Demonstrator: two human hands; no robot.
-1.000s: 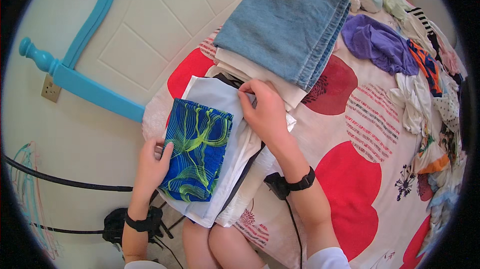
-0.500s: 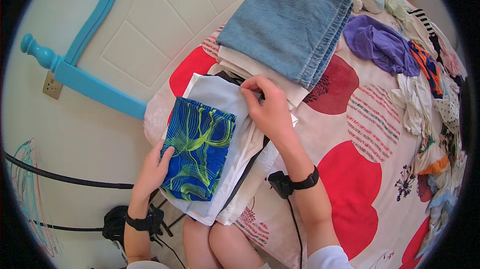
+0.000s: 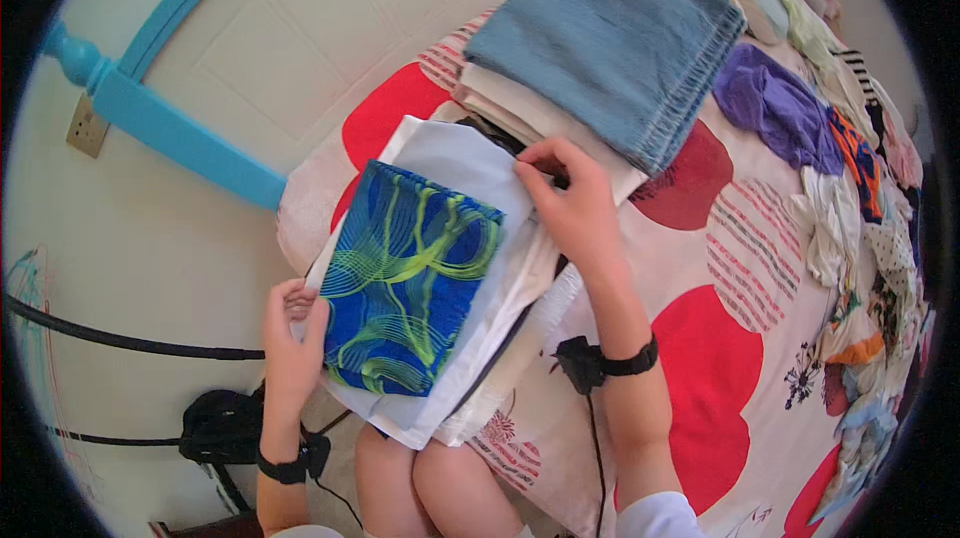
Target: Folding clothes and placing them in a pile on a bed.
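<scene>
A folded blue cloth [image 3: 410,278] with wavy lime-green lines lies on a pale blue-white folded garment [image 3: 470,153], on top of a stack of light and dark clothes by my knees. My left hand [image 3: 296,338] is at the left side of the stack, fingers curled and thumb bent at the pale garment's edge, beside the patterned cloth. With thumb and forefinger together, my right hand [image 3: 575,200] pinches the pale garment's upper right edge. Just beyond lie folded blue jeans [image 3: 605,43], on top of light folded clothes [image 3: 540,118].
The bed sheet [image 3: 690,368] is white with big red shapes. A purple garment [image 3: 775,108] and a long heap of loose clothes [image 3: 860,328] line the far right. At left stand a blue bed frame [image 3: 190,148], a wall socket [image 3: 87,126] and a black bag-like object [image 3: 222,426].
My left hand has slid off the top of the patterned cloth to the stack's left edge, its fingers now curled. The patterned cloth has shifted slightly up. My right hand keeps its pinch.
</scene>
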